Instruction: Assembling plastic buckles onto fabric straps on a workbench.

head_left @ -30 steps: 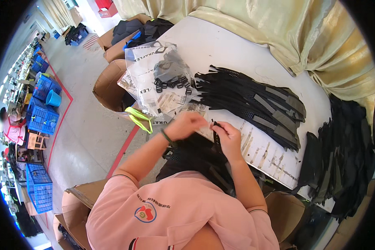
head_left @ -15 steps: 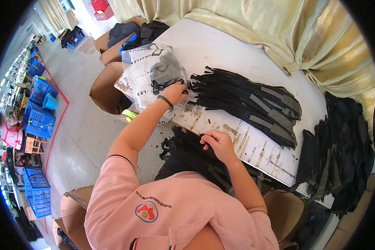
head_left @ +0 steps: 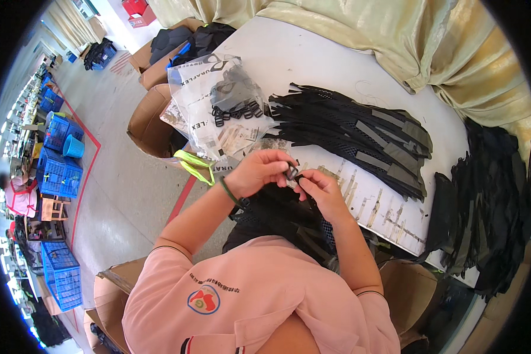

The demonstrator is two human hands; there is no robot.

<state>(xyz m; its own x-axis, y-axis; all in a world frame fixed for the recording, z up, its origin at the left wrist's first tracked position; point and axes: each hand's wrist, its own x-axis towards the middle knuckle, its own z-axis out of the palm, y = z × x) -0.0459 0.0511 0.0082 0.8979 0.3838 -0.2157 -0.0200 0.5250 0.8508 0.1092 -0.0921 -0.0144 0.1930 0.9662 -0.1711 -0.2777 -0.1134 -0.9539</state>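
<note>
In front of my chest, my left hand (head_left: 255, 173) pinches a small black plastic buckle (head_left: 291, 171). Close beside it, my right hand (head_left: 324, 193) is closed on the thin end of a black strap (head_left: 301, 178), partly hidden by the fingers. Black mesh strap pieces (head_left: 265, 215) hang below the hands, over my lap. Beyond my left hand, a clear plastic bag (head_left: 186, 100) lies on the table corner, with several black buckles (head_left: 236, 112) at its mouth. A fanned stack of black mesh straps with grey strips (head_left: 348, 133) lies to the right of it.
The white table (head_left: 289, 50) has glue-like marks along its near edge. More black straps (head_left: 484, 218) hang off its right end. Cardboard boxes (head_left: 150, 121) stand left, and another (head_left: 410, 295) near my right elbow. Blue crates (head_left: 62, 274) and a person (head_left: 20, 197) are farther left.
My left hand has come back from the bag toward my right hand, with a buckle in its fingers. My right hand, still pinching the strap end, has shifted slightly right.
</note>
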